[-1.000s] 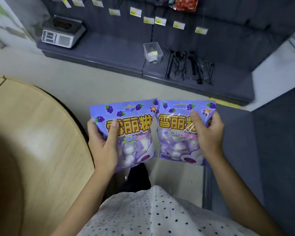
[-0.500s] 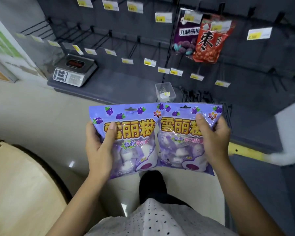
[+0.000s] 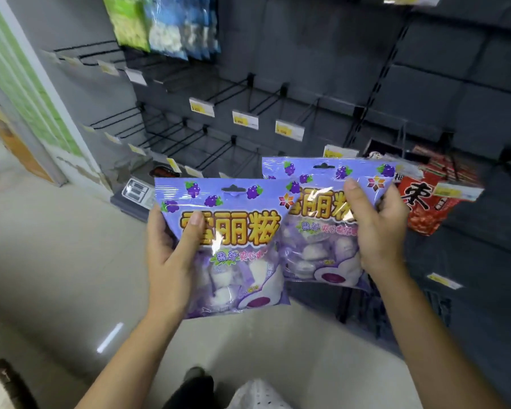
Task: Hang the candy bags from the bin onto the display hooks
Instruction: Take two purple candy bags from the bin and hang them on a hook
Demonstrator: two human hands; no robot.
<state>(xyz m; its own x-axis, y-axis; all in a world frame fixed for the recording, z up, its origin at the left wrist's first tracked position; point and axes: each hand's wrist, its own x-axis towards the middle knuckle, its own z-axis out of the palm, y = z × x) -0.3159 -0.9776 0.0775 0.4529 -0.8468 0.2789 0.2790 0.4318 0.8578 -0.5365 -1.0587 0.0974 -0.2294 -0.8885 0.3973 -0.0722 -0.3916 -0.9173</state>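
Observation:
I hold two purple candy bags printed with grapes and yellow characters, upright, side by side. My left hand (image 3: 171, 249) grips the left candy bag (image 3: 233, 246) by its left edge, thumb on the front. My right hand (image 3: 375, 228) grips the right candy bag (image 3: 316, 219), which sits slightly higher and partly behind the left one. Each bag has a hang hole at the top centre. Behind and above them, rows of bare black display hooks (image 3: 233, 93) with yellow price tags stick out from the dark panel.
A red snack bag (image 3: 425, 208) hangs on a hook just right of my right hand. Green and blue bags (image 3: 165, 28) hang at the top left. A scale (image 3: 136, 190) sits on the low shelf behind the left bag. Pale floor lies below.
The view has tilted upward toward the hook wall and drawn closer. Both bags have risen, the right one now higher and overlapped by the left. The wooden counter has left the view.

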